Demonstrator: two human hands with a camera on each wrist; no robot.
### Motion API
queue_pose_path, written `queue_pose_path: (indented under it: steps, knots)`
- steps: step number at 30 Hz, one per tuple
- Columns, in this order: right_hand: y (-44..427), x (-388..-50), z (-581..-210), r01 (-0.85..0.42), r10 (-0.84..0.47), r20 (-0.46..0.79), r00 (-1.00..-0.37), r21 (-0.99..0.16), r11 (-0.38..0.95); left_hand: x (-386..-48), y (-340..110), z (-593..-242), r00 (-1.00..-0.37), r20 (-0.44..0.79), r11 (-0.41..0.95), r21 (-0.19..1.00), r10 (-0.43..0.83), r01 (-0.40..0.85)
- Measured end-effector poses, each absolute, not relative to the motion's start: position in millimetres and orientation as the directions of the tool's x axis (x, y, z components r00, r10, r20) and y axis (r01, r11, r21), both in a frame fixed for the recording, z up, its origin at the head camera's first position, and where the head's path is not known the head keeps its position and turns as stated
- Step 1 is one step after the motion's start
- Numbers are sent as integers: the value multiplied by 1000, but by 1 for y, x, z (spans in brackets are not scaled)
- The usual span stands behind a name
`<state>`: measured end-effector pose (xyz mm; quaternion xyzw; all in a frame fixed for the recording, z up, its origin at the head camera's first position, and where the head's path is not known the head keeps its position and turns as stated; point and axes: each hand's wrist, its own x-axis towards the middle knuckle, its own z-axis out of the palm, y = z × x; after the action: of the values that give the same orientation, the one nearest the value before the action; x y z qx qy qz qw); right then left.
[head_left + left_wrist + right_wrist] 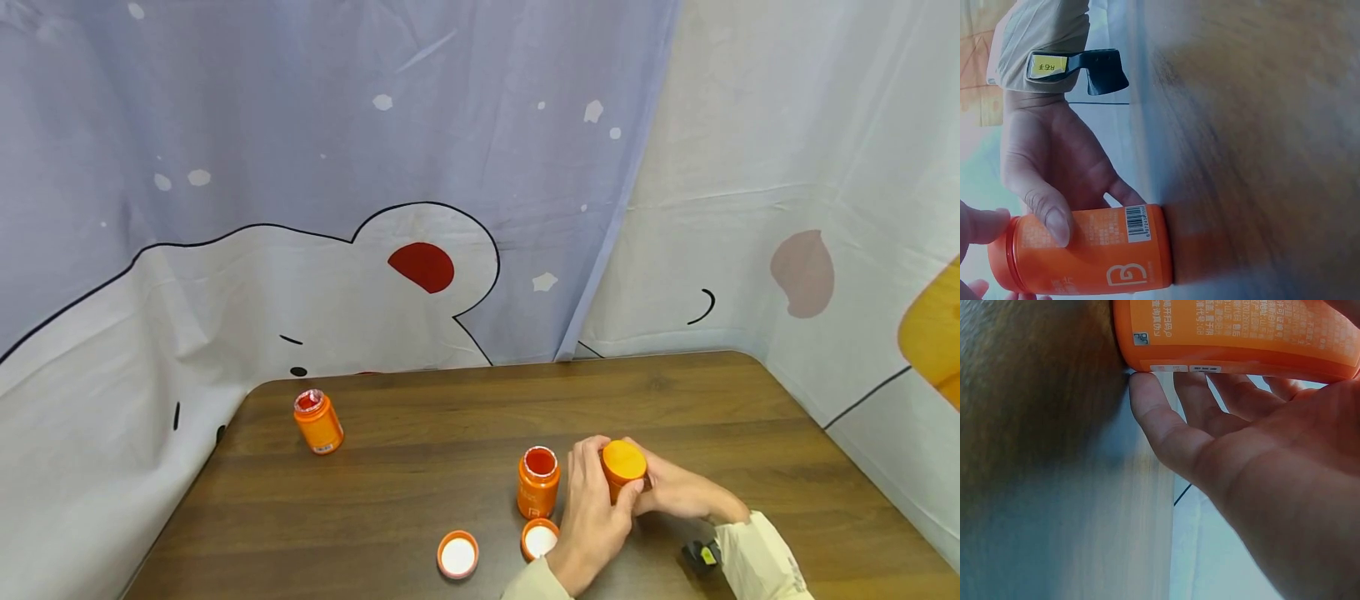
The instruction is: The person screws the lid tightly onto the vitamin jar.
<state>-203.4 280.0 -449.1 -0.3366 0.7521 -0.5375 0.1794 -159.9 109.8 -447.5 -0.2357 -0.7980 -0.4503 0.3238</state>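
An orange plastic bottle [1097, 250] with its lid [624, 457] on stands upright on the table between my hands. My left hand [592, 510] grips the lid, thumb and fingers on opposite sides of it. Around the body is my right hand [684, 490], its thumb lying along the label in the left wrist view. In the right wrist view the right hand's fingers [1166, 428] touch the bottle's side low down. Just left of my left hand stands an open orange bottle [538, 492], and a lid [540, 540], white inside, lies in front of it.
Another open orange bottle [320, 425] stands near the table's far left corner. A second loose lid [457, 555] lies white side up toward the front. The wooden table [390, 492] meets a printed curtain [300, 167] at the back and right.
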Motion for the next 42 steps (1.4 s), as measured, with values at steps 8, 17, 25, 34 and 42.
queue_pose_path:
  steps: [8,17,25,34,42]
  knots:
    - [279,-203,-448,-304,-711,95,-697,-937,172,-162,108,-449,-681,727,447,582,90,680]
    - [281,-204,-450,-305,-701,88,-707,-933,191,-160,110,-447,-747,656,436,645,105,628]
    - [282,-203,-450,-315,-680,76,-729,-919,235,-159,112,-447,-842,531,415,747,99,519]
    - [280,-205,-451,-358,-703,139,-697,-918,173,-164,109,-447,-806,576,431,699,133,571]
    - [282,-203,-450,-363,-678,117,-726,-902,233,-167,107,-445,-790,574,446,662,215,602]
